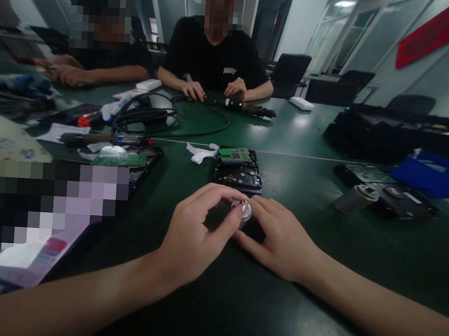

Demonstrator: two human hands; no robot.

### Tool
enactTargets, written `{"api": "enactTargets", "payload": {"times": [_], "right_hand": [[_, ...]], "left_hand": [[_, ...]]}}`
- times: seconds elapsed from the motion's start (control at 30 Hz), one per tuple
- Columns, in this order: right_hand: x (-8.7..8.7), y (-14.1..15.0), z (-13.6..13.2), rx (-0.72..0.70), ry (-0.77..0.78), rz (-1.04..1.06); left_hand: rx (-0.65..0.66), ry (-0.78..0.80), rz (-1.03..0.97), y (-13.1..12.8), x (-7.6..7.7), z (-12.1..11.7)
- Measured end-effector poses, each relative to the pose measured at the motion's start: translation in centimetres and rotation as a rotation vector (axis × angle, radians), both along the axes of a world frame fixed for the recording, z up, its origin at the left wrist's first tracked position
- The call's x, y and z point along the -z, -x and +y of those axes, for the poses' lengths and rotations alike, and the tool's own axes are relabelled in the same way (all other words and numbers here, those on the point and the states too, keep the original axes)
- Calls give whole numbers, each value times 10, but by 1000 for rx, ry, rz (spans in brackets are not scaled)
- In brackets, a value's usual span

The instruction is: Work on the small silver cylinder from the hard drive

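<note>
In the head view, both hands were at work on one small metal canister (246, 216) over the table (208, 309), at its near middle part. The left hand (190, 232) pinched it, thumb laid across the silvery top and forefinger curved round the far side. The right hand (284, 237) closed on its other side, forefinger beside the top and thumb low down. The fingers hid much of it, so whether it touched the table could not be told.

Just beyond the fingers lay a black casing (231, 178) bearing a green circuit board (235, 155), with crumpled white strips (200, 154) beside it. Over to the right, a second canister (354, 200) stood next to another dark casing (401, 199), near a blue sheet (429, 175). A thin cord (297, 155) ran across behind. Farther off, a co-worker (216, 61) sat with hands near a dark, slim tool (247, 108).
</note>
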State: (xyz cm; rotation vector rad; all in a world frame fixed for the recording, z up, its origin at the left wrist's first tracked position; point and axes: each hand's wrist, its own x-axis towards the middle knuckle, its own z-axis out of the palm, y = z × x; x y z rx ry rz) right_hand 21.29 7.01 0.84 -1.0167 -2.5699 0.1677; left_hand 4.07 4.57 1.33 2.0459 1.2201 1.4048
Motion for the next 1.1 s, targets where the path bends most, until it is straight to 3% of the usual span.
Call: {"api": "enactTargets", "payload": {"times": [0.17, 0.33, 0.63, 0.8, 0.9, 1.1], "right_hand": [[-1, -1, -2, -8, -13, 47], [-4, -6, -8, -46, -55, 292], [-13, 0, -2, 112, 170, 538], [-35, 4, 0, 95, 202, 512], [-40, -10, 1, 169, 184, 470], [-11, -54, 7, 363, 191, 234]], "left_hand": [[-21, 72, -16, 0, 0, -7], [-121, 281, -5, -1, 6, -19], [-72, 355, 42, 0, 7, -14], [-35, 366, 17, 1, 5, -16], [-48, 378, 64, 2, 4, -18], [-56, 330, 138, 1, 5, -20]]}}
